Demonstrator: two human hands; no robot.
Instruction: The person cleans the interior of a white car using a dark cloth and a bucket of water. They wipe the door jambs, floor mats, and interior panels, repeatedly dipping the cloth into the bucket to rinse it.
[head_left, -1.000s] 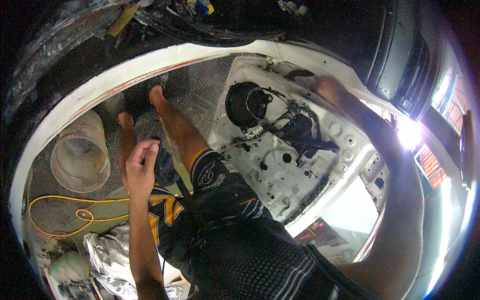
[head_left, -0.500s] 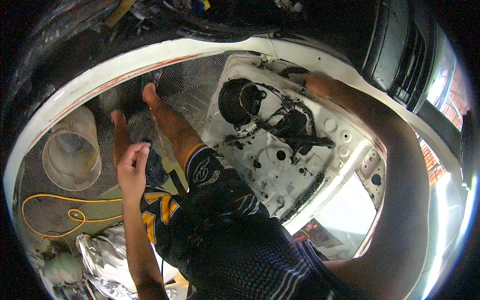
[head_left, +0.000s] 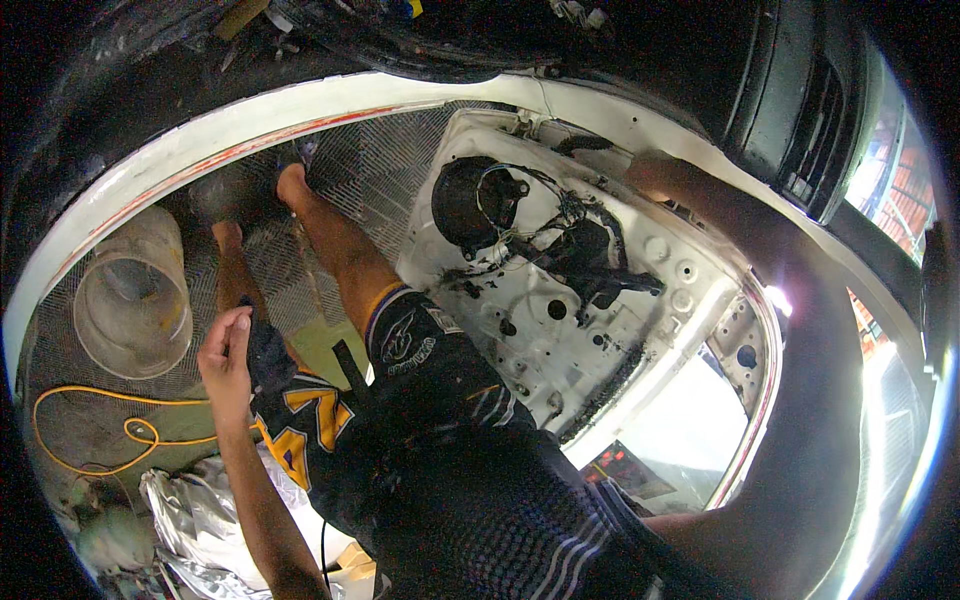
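Note:
My left hand is raised over my lap, thumb and fingers pinched together. A dark cloth hangs beside the fingers, its tip at the pinch. At the right, my right arm reaches across to the hinge-side edge of an open, stripped white car door. There my right hand bends down at the gap between door and body frame; its fingers are hidden. The door carries a round black speaker, loose wiring and black sticky-looking smears.
A cloudy plastic bucket stands on the left floor, near a yellow cable and crumpled silver sheeting. The white door sill curves across the front. A black dashboard vent is at upper right.
My left hand has moved left and slightly down, the dark cloth moving with it. My right hand has slid a little right along the door edge, and its fingers have gone out of sight.

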